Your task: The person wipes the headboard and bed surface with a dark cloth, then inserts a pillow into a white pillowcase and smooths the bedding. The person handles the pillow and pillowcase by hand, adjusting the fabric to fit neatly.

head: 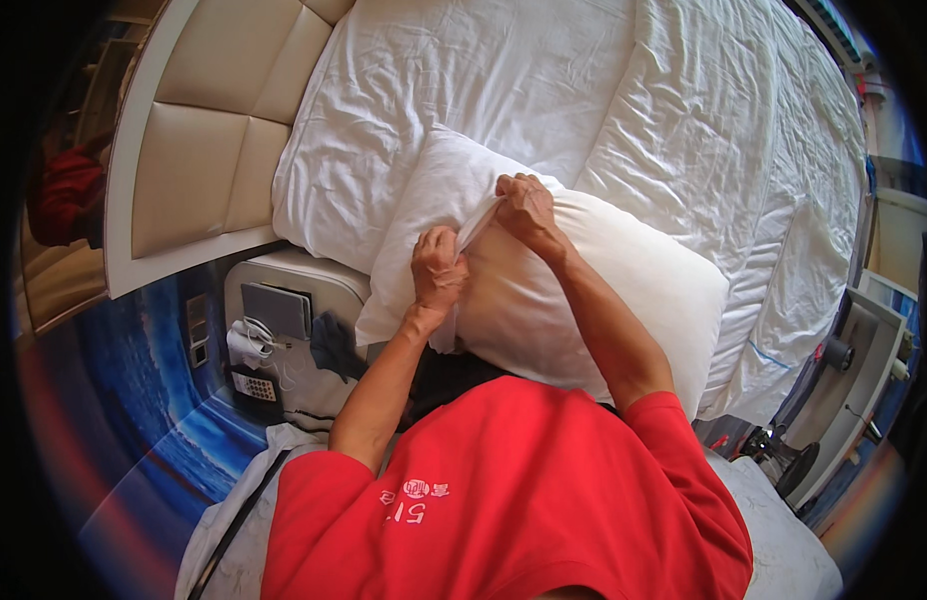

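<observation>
A white pillow (643, 262) lies on the near edge of the bed, its left part inside a white pillowcase (426, 195). My left hand (439, 270) grips the pillowcase's open edge on the near side. Farther away, my right hand (525, 206) pinches the same edge near the pillow's far side. Between my hands the hem is stretched in a slanting band, and the pillow's bare right part comes out of it under my right forearm. The left end of the pillowcase looks flatter and ends in a corner above the nightstand.
A white sheet (493, 67) covers the bed, with a rumpled white cover (688, 127) on its right. The padded headboard (193, 172) stands left. On the nightstand (313, 262) are a grey box-like object (274, 309), a white cable, a telephone (255, 385) and a dark cloth (334, 345).
</observation>
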